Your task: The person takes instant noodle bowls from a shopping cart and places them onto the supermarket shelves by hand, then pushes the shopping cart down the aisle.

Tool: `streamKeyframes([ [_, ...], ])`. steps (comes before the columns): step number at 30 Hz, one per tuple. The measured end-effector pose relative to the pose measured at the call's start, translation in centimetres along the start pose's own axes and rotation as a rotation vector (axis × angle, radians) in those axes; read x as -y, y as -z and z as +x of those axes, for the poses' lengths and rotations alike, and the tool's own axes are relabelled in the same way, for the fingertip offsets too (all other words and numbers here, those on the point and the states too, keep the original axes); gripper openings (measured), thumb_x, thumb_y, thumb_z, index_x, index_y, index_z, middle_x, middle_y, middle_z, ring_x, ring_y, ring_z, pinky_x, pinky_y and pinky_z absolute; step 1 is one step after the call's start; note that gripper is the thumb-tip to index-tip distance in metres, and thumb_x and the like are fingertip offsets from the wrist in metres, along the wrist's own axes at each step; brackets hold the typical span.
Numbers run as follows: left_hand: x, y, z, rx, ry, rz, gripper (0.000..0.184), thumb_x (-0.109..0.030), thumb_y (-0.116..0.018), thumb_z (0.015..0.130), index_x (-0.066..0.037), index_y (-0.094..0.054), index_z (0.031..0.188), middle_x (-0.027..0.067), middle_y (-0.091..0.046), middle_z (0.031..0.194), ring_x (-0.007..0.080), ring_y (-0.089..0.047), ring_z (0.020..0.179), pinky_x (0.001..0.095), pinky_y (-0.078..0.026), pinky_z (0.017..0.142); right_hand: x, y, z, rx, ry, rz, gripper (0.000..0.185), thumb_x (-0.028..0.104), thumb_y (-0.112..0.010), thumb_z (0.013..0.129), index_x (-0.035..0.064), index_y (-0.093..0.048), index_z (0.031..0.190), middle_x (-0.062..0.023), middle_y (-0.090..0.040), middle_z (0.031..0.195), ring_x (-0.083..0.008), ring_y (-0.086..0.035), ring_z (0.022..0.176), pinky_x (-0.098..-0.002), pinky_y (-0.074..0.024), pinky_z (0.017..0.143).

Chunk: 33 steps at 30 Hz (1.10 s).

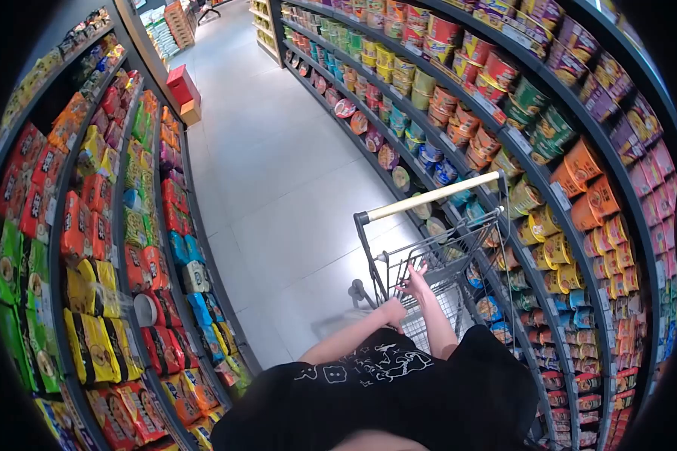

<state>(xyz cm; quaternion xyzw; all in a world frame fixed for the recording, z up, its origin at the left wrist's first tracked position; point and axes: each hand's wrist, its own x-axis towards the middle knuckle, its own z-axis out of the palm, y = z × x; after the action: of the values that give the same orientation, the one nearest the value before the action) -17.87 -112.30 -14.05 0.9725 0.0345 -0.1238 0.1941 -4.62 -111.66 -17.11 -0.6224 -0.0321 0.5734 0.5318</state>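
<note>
A shopping cart [429, 197] with a pale yellow handle bar and dark wire frame stands in front of me, beside the right-hand shelves. My right hand [414, 279] is raised at the near side of the cart's wire basket, its fingers apart and nothing seen in them. Whether it touches the wires is unclear. My left hand [393, 310] is just below and to the left, close to my right wrist. Its fingers are bent inward and mostly hidden, so what they hold, if anything, does not show.
Cup and bowl noodles [496, 71] fill the curved-looking shelves on the right. Bagged noodle packs [90, 342] line the left shelves. Between them runs a grey tiled floor [263, 173]. A red box [182, 84] sits on a brown carton [191, 112] at the left shelf's far end.
</note>
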Motion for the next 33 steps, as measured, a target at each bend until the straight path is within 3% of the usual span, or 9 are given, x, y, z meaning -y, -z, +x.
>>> streamKeyframes([
  [4, 5.6, 1.0, -2.0, -0.106, 0.023, -0.056, 0.057, -0.056, -0.068, 0.041, -0.003, -0.061, 0.06, 0.0124, -0.058, 0.059, 0.0282, -0.058, 0.061, 0.0354, -0.045, 0.059, 1.1, -4.9, 3.6, -0.014, 0.06, -0.097, 0.061, 0.041, -0.052, 0.079, 0.0274, -0.005, 0.115, -0.0161, -0.025, 0.121, -0.032, -0.048, 0.094, -0.0426, -0.0486, 0.061],
  [8, 11.4, 2.9, -4.2, -0.163, 0.025, -0.097, 0.055, -0.054, -0.069, 0.04, -0.002, -0.06, 0.057, 0.0131, -0.058, 0.058, 0.0298, -0.057, 0.06, 0.0357, -0.045, 0.059, 2.4, -10.3, 7.1, -0.058, 0.101, -0.112, 0.053, 0.034, -0.052, 0.08, 0.0226, -0.01, 0.111, -0.0164, -0.032, 0.114, -0.0275, -0.057, 0.073, -0.04, -0.0503, 0.057],
  [11, 16.4, 3.4, -5.7, -0.26, -0.081, -0.152, 0.053, -0.053, -0.068, 0.043, -0.002, -0.058, 0.055, 0.0152, -0.056, 0.058, 0.0314, -0.056, 0.06, 0.0372, -0.045, 0.06, 3.8, -15.7, 7.6, -0.277, 0.266, -0.237, 0.052, 0.025, -0.061, 0.075, 0.0136, -0.02, 0.106, -0.013, -0.038, 0.108, -0.0225, -0.054, 0.058, -0.0323, -0.0466, 0.043],
  [14, 21.6, 5.0, -7.4, -0.298, -0.172, -0.115, 0.051, -0.05, -0.065, 0.051, 0.001, -0.058, 0.055, 0.0155, -0.056, 0.058, 0.0327, -0.055, 0.06, 0.0401, -0.044, 0.058, 2.5, -19.4, 13.1, -0.579, 0.349, -0.394, 0.047, 0.022, -0.063, 0.073, 0.0085, -0.025, 0.099, -0.0105, -0.046, 0.074, -0.0174, -0.048, 0.039, -0.0283, -0.04, 0.032],
  [15, 23.4, 5.2, -8.0, -0.287, -0.163, -0.123, 0.051, -0.05, -0.065, 0.051, 0.001, -0.058, 0.055, 0.0155, -0.056, 0.058, 0.0327, -0.055, 0.06, 0.0401, -0.044, 0.058, 4.6, -22.8, 10.4, -0.605, 0.296, -0.392, 0.055, 0.035, -0.065, 0.069, 0.0087, -0.029, 0.102, -0.0139, -0.055, 0.077, -0.0212, -0.058, 0.055, -0.031, -0.045, 0.041],
  [19, 30.2, 8.7, -10.3, -0.232, -0.222, -0.129, 0.048, -0.047, -0.064, 0.052, 0.001, -0.058, 0.057, 0.0151, -0.056, 0.057, 0.0323, -0.055, 0.059, 0.039, -0.044, 0.056, 4.5, -25.9, 17.8, -0.539, 0.356, -0.494, 0.053, 0.036, -0.065, 0.07, 0.0086, -0.029, 0.097, -0.0145, -0.056, 0.073, -0.0224, -0.058, 0.052, -0.0319, -0.0443, 0.04],
  [25, 39.8, 12.1, -12.9, -0.223, -0.082, -0.137, 0.041, -0.043, -0.067, 0.047, -0.003, -0.058, 0.055, 0.0146, -0.055, 0.057, 0.032, -0.055, 0.06, 0.0381, -0.045, 0.057, 8.0, -34.6, 28.5, -0.328, 0.336, -0.47, 0.042, 0.002, -0.051, 0.071, 0.0051, -0.02, 0.099, -0.0243, -0.045, 0.094, -0.0289, -0.057, 0.061, -0.0352, -0.0514, 0.042],
  [31, 50.8, 17.7, -18.0, -0.158, -0.085, -0.209, 0.026, -0.03, -0.063, 0.06, -0.006, -0.059, 0.066, 0.0131, -0.056, 0.066, 0.0296, -0.055, 0.066, 0.0384, -0.044, 0.059, 11.5, -44.5, 34.3, -0.163, 0.14, -0.357, 0.052, 0.0, -0.05, 0.074, 0.0083, -0.01, 0.106, -0.0247, -0.034, 0.101, -0.0297, -0.055, 0.071, -0.0365, -0.0534, 0.044],
  [33, 54.5, 21.3, -21.6, -0.551, -0.261, -0.729, 0.017, -0.021, -0.057, 0.069, -0.005, -0.055, 0.074, 0.0114, -0.056, 0.078, 0.0278, -0.054, 0.075, 0.0373, -0.043, 0.064, 12.5, -47.5, 36.2, -0.154, 0.122, -0.455, 0.054, 0.003, -0.054, 0.072, 0.0086, -0.01, 0.104, -0.0246, -0.033, 0.103, -0.0295, -0.054, 0.077, -0.034, -0.053, 0.047],
])
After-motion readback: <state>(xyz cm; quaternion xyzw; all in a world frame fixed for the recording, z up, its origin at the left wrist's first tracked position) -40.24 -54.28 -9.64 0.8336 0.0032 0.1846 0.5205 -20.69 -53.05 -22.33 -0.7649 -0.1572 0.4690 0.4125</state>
